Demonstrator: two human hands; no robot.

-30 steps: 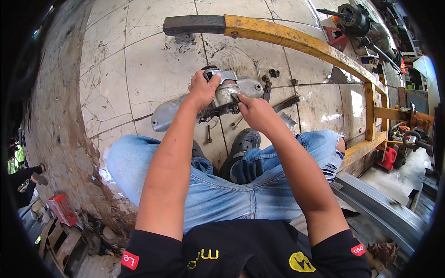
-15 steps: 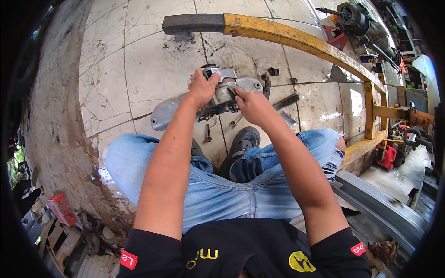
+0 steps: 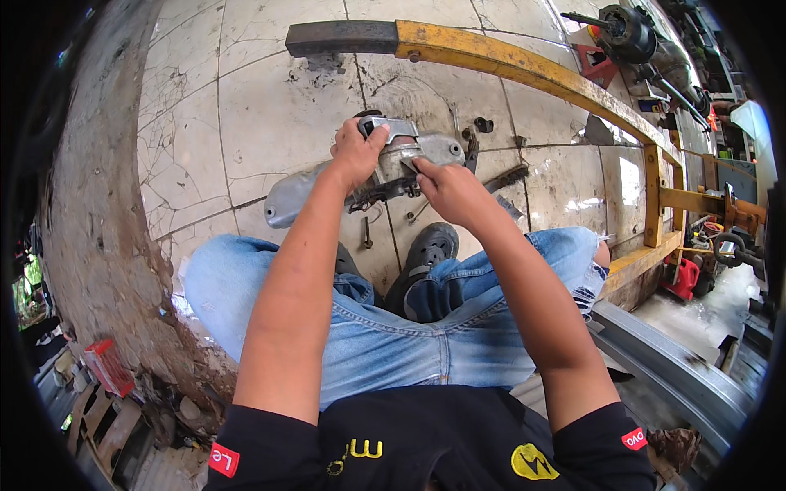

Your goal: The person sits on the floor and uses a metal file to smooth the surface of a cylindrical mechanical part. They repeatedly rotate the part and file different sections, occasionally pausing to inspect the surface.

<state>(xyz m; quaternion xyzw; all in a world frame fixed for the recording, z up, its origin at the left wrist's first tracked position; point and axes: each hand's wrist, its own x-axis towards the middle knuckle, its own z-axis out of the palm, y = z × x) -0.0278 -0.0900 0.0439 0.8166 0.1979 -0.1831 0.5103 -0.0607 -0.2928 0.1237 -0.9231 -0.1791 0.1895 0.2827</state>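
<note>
Left hand first: its fingers are wrapped over the top of a grey cast-metal engine cover, thumb hooked across the upper bracket, gripping it firmly. The right hand comes in from the other side, fingers pinched together on something small at the cover's near edge; what sits between them is too small to make out. The two hands are close, almost meeting over the part.

The engine cover is held up just above the floor, in front of the person's knees, its long rounded end reaching out to the left past the left wrist. Dark, greasy hardware shows along its underside.

Below the hands, a bolt lies on the cracked, stained tile floor, and a black shoe pokes out between legs in blue jeans. A little beyond the right hand, a dark metal tool rests on the tiles, with a small black nut farther out.

Arching over the top and down the right side runs a yellow steel frame with a dark grey end piece. Beyond it, upper right, sits a black machine assembly. At lower left, by the rough wall, a red crate stands well apart from the work.
</note>
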